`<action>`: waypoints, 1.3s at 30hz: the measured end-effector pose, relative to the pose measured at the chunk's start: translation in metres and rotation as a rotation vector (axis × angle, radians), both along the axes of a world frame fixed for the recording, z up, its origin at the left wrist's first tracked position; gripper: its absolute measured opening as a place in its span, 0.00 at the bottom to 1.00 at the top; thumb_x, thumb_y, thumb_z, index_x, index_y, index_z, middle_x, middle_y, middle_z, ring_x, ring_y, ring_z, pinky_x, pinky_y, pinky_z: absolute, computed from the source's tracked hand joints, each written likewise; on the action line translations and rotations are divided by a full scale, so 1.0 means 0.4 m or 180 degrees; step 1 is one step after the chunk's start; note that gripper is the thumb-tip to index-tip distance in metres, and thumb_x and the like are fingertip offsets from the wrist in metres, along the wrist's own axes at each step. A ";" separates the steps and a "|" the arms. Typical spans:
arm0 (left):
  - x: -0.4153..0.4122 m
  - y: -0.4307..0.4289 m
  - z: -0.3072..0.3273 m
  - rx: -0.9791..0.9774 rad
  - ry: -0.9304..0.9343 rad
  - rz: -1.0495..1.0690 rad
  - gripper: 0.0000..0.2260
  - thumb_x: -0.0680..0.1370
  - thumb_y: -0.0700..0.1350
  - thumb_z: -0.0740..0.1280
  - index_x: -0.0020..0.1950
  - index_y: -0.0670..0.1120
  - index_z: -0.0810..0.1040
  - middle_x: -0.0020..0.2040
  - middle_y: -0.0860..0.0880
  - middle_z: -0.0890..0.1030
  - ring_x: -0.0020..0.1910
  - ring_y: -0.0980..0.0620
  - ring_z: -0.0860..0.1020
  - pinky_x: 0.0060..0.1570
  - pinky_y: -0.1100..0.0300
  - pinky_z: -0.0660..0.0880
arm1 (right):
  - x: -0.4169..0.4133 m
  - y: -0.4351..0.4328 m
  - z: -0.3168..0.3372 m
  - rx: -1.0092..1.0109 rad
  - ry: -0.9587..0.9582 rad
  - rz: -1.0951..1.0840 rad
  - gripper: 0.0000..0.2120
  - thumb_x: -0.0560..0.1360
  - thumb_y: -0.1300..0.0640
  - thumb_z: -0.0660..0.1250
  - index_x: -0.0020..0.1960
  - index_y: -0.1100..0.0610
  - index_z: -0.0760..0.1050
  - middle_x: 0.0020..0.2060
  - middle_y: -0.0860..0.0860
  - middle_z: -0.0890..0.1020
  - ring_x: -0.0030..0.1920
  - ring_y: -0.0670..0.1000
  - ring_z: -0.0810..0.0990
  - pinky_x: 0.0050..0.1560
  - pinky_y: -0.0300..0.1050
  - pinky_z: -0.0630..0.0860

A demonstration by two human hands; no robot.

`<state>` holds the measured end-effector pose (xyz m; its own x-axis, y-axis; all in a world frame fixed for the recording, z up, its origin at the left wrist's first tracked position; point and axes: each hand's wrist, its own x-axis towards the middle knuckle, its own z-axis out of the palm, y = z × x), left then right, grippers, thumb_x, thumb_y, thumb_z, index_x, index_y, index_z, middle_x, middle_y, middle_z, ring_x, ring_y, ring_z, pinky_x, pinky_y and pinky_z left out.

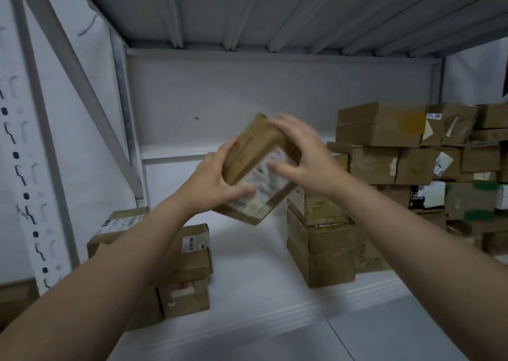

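Observation:
A small brown cardboard box [254, 151] with a white shipping label on one face hangs tilted in the air above the white shelf [247, 253]. My left hand [213, 180] grips its left side, thumb curled onto the label face. My right hand [301, 151] holds its upper right corner, fingers bent over the top and thumb on the label. Both forearms reach in from the bottom of the view.
Taped cardboard boxes stand stacked at the shelf's right [384, 140], a two-box pile [321, 239] in front of them, and a few more boxes at the left front [187, 261]. A slotted metal upright [27, 195] and diagonal brace [82, 85] flank the left. Another shelf board [275, 11] is overhead.

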<state>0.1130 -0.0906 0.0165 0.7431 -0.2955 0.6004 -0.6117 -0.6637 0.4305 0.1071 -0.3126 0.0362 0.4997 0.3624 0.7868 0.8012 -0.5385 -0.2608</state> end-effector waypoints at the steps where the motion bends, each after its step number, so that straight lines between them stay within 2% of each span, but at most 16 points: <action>1: -0.003 -0.005 -0.007 -0.0665 0.0162 -0.0314 0.37 0.69 0.54 0.75 0.70 0.63 0.56 0.59 0.53 0.76 0.55 0.53 0.79 0.51 0.55 0.79 | 0.005 0.007 -0.008 0.0511 0.0118 0.0001 0.33 0.73 0.55 0.70 0.74 0.47 0.60 0.74 0.50 0.62 0.73 0.50 0.59 0.72 0.57 0.62; 3: -0.004 -0.018 -0.016 -0.1573 0.0279 -0.0582 0.34 0.72 0.51 0.73 0.71 0.62 0.56 0.53 0.58 0.80 0.48 0.58 0.82 0.39 0.66 0.78 | 0.014 0.025 -0.027 0.1220 0.0441 0.0058 0.33 0.75 0.53 0.69 0.75 0.47 0.56 0.74 0.49 0.61 0.72 0.48 0.60 0.71 0.55 0.65; 4: -0.004 -0.027 -0.019 -0.1798 0.0271 -0.0573 0.34 0.72 0.52 0.71 0.72 0.60 0.55 0.52 0.59 0.80 0.47 0.59 0.82 0.37 0.69 0.77 | 0.018 0.033 -0.039 0.1437 0.0618 0.0152 0.33 0.77 0.52 0.67 0.76 0.47 0.55 0.73 0.49 0.62 0.71 0.48 0.62 0.70 0.54 0.67; 5: -0.005 -0.036 -0.024 -0.1928 0.0247 -0.0551 0.34 0.72 0.55 0.70 0.73 0.60 0.55 0.55 0.58 0.80 0.48 0.59 0.82 0.38 0.69 0.77 | 0.021 0.042 -0.050 0.1611 0.0830 0.0312 0.31 0.78 0.50 0.65 0.76 0.46 0.54 0.72 0.49 0.64 0.70 0.48 0.65 0.67 0.51 0.70; 7: -0.006 -0.050 -0.036 -0.2078 0.0220 -0.0527 0.32 0.74 0.61 0.64 0.74 0.58 0.55 0.60 0.54 0.78 0.51 0.58 0.82 0.42 0.67 0.78 | 0.022 0.058 -0.073 0.1842 0.1255 0.0708 0.27 0.79 0.46 0.60 0.75 0.43 0.55 0.65 0.45 0.73 0.62 0.45 0.75 0.54 0.40 0.78; 10: -0.002 -0.063 -0.051 -0.2126 0.0053 -0.0315 0.26 0.79 0.63 0.54 0.75 0.56 0.58 0.61 0.57 0.78 0.54 0.62 0.79 0.50 0.65 0.76 | 0.027 0.075 -0.099 0.1970 0.1339 0.0910 0.22 0.82 0.45 0.53 0.74 0.42 0.56 0.49 0.28 0.77 0.51 0.30 0.78 0.43 0.26 0.74; 12: -0.003 -0.068 -0.060 -0.2095 -0.0097 -0.0209 0.23 0.80 0.61 0.51 0.75 0.56 0.61 0.59 0.62 0.78 0.54 0.67 0.77 0.50 0.70 0.73 | 0.025 0.081 -0.107 0.2120 0.1332 0.0994 0.20 0.83 0.46 0.51 0.75 0.43 0.58 0.48 0.27 0.77 0.48 0.27 0.76 0.41 0.24 0.72; 14: -0.008 -0.070 -0.065 -0.2137 -0.0099 -0.0214 0.22 0.81 0.59 0.51 0.74 0.55 0.61 0.58 0.63 0.78 0.53 0.68 0.77 0.46 0.75 0.72 | 0.021 0.085 -0.112 0.2158 0.1348 0.1043 0.21 0.83 0.47 0.50 0.75 0.44 0.58 0.51 0.31 0.76 0.48 0.28 0.77 0.41 0.24 0.73; 19: -0.027 -0.074 -0.061 -0.2180 -0.0128 -0.0216 0.20 0.82 0.58 0.51 0.73 0.55 0.63 0.61 0.59 0.78 0.54 0.66 0.78 0.50 0.71 0.73 | 0.014 0.085 -0.111 0.2141 0.1317 0.1061 0.19 0.83 0.47 0.50 0.74 0.42 0.58 0.53 0.34 0.76 0.49 0.30 0.78 0.42 0.26 0.74; 21: -0.033 -0.081 -0.055 -0.2235 -0.0129 -0.0277 0.20 0.82 0.58 0.52 0.73 0.55 0.64 0.61 0.58 0.78 0.56 0.63 0.78 0.57 0.62 0.74 | 0.013 0.083 -0.108 0.2229 0.1309 0.1089 0.19 0.83 0.47 0.51 0.74 0.43 0.59 0.52 0.32 0.76 0.50 0.30 0.77 0.44 0.26 0.74; 23: -0.043 -0.089 -0.051 -0.2305 -0.0109 -0.0344 0.20 0.82 0.58 0.52 0.73 0.54 0.64 0.61 0.56 0.79 0.57 0.59 0.79 0.59 0.55 0.75 | 0.005 0.079 -0.106 0.2317 0.1341 0.1101 0.19 0.83 0.47 0.52 0.73 0.42 0.59 0.55 0.33 0.75 0.53 0.31 0.76 0.49 0.28 0.74; 26: -0.069 -0.105 -0.063 -0.2639 -0.0140 -0.0521 0.21 0.80 0.58 0.56 0.70 0.51 0.69 0.56 0.56 0.82 0.53 0.57 0.81 0.50 0.62 0.79 | -0.017 0.066 -0.116 0.2373 0.1330 0.1052 0.16 0.82 0.47 0.53 0.70 0.40 0.61 0.57 0.33 0.75 0.55 0.30 0.74 0.51 0.28 0.72; 30: -0.096 -0.157 -0.116 -0.3077 -0.0090 -0.0594 0.22 0.76 0.56 0.61 0.66 0.45 0.74 0.52 0.53 0.84 0.49 0.57 0.82 0.41 0.68 0.76 | -0.052 0.020 -0.170 0.2637 0.1275 0.0816 0.13 0.82 0.49 0.55 0.66 0.43 0.63 0.42 0.27 0.78 0.43 0.25 0.76 0.37 0.20 0.70; 33: -0.106 -0.224 -0.171 -0.3132 0.0022 -0.0606 0.17 0.79 0.52 0.64 0.66 0.49 0.75 0.54 0.52 0.83 0.51 0.55 0.82 0.40 0.69 0.77 | -0.072 -0.034 -0.231 0.2823 0.1302 0.0530 0.15 0.82 0.48 0.55 0.68 0.45 0.64 0.39 0.25 0.78 0.42 0.23 0.75 0.36 0.19 0.68; 36: -0.117 -0.301 -0.222 -0.3078 0.0142 -0.0612 0.19 0.78 0.51 0.66 0.68 0.50 0.74 0.61 0.46 0.79 0.57 0.48 0.79 0.46 0.59 0.80 | -0.090 -0.112 -0.294 0.3134 0.1430 0.0351 0.14 0.77 0.41 0.59 0.62 0.40 0.68 0.44 0.28 0.80 0.48 0.30 0.79 0.42 0.26 0.73; 39: -0.133 -0.406 -0.266 -0.3032 0.0324 -0.0812 0.20 0.78 0.48 0.66 0.69 0.47 0.72 0.62 0.45 0.78 0.59 0.48 0.79 0.55 0.48 0.78 | -0.119 -0.212 -0.347 0.3401 0.1405 0.0168 0.23 0.73 0.41 0.61 0.66 0.47 0.71 0.53 0.40 0.82 0.54 0.40 0.81 0.48 0.34 0.76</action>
